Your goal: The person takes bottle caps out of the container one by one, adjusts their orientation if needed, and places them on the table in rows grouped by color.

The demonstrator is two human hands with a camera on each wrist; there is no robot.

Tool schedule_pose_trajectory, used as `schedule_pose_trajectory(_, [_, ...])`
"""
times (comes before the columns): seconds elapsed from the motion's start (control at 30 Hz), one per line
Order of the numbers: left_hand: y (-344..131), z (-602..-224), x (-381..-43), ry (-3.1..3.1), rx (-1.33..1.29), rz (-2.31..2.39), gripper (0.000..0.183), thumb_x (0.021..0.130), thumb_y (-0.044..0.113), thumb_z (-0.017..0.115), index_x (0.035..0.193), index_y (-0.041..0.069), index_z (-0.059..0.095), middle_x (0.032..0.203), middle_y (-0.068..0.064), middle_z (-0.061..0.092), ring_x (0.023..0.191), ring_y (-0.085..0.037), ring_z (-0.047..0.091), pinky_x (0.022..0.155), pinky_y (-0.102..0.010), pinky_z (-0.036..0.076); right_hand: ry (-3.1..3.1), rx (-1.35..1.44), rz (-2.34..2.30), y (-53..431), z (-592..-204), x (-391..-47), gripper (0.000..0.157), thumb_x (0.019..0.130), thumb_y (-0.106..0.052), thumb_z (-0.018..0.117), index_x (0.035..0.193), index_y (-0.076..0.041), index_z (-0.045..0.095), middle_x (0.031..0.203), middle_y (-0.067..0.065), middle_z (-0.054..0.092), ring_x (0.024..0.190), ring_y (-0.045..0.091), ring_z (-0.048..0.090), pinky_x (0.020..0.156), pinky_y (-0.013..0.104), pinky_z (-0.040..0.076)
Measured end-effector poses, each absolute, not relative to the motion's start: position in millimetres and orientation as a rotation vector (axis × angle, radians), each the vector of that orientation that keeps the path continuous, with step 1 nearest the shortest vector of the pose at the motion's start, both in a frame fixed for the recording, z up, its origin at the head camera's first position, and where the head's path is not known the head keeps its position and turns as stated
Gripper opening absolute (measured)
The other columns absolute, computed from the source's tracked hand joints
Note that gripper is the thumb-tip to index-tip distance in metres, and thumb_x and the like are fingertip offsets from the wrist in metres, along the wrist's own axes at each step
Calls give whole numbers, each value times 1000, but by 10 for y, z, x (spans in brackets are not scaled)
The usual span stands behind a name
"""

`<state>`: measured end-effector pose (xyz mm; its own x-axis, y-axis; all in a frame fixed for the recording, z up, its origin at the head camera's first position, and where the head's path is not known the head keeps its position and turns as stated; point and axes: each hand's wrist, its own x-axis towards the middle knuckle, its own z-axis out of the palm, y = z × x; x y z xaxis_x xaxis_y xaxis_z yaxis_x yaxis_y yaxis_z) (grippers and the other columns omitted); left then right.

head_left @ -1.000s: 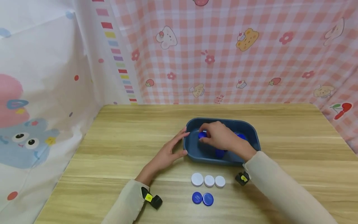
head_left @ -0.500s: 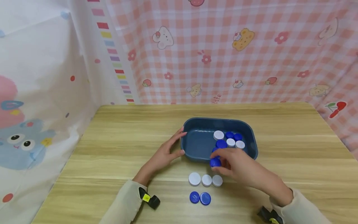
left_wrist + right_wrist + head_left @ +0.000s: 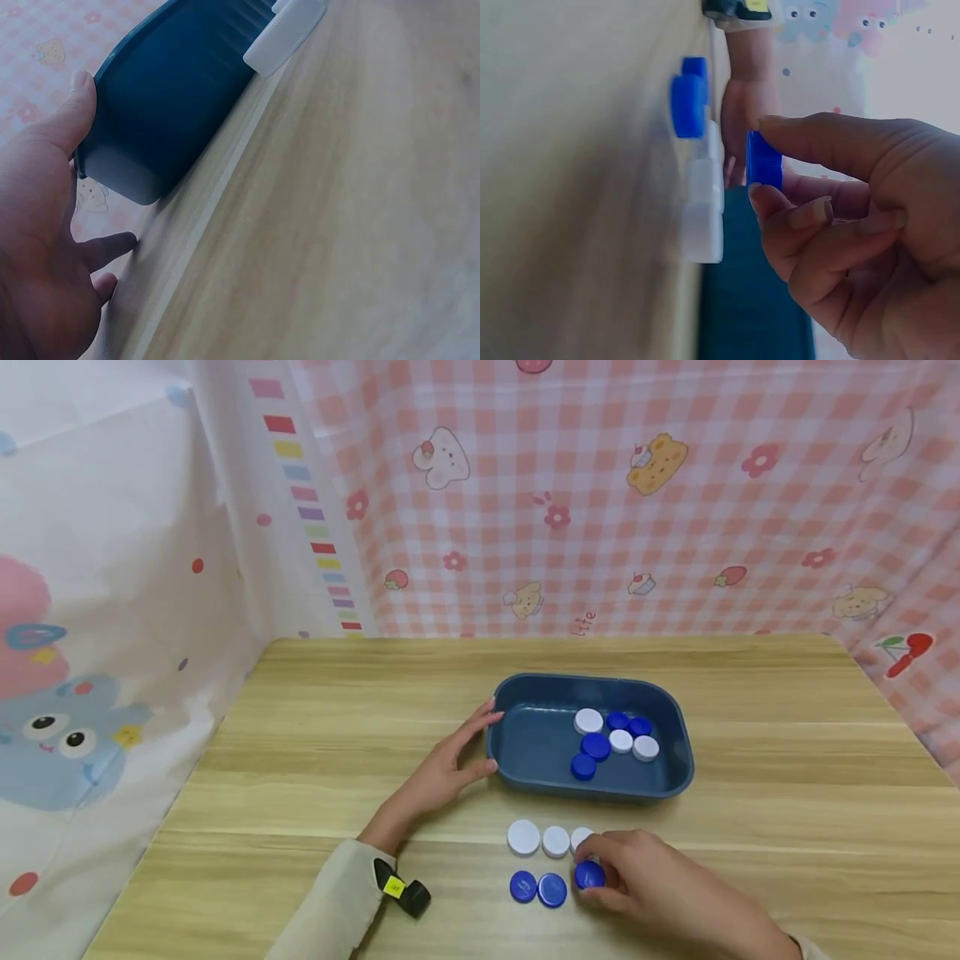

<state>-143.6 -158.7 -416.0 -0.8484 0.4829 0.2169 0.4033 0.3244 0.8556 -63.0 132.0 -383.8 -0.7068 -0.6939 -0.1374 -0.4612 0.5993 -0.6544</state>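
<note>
My right hand (image 3: 660, 877) pinches a blue bottle cap (image 3: 590, 875) between thumb and fingers. In the right wrist view that cap (image 3: 765, 163) stands a little off the tabletop. It is at the right end of a row with two blue caps (image 3: 552, 890) on the table. Just behind lie three white caps (image 3: 523, 837) in a row, the rightmost partly hidden by my right fingers. My left hand (image 3: 441, 774) has its fingers extended against the left end of a dark blue tray (image 3: 532, 784), thumb at its front corner. In the left wrist view, the thumb (image 3: 79, 112) touches the rim.
Inside the tray lie several loose caps, blue (image 3: 596, 746) and white (image 3: 588, 721), toward its right half. A wood-grain table (image 3: 330, 735) carries everything. Behind it hangs a pink checked cloth (image 3: 585, 485), with a white printed cloth (image 3: 135, 527) on the left.
My right hand has carried a blue cap out of the tray and forward, to beside the two blue caps on the table. My left hand has stayed at the tray.
</note>
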Motion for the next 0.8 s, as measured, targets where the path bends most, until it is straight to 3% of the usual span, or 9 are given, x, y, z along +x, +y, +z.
schedule_pose_trajectory(0.2, [-1590, -4176, -1449, 2486, 831, 1580, 59, 93, 8, 63, 146, 7, 37, 158, -5, 18, 144, -19, 14, 114, -47, 15, 2441, -935, -815, 1315, -3944, -587, 13, 90, -30, 68, 100, -21, 66, 83, -21, 57, 72, -1, 53, 65, 20, 49])
schedule_pose_trajectory(0.8, [-1581, -4166, -1444, 2490, 827, 1573, 60, 92, 8, 63, 146, 6, 37, 158, -4, 18, 144, -19, 14, 114, -47, 14, 2397, -885, -724, 1258, -4074, -581, 20, 90, -37, 67, 101, -21, 63, 80, -18, 54, 69, 1, 51, 65, 22, 49])
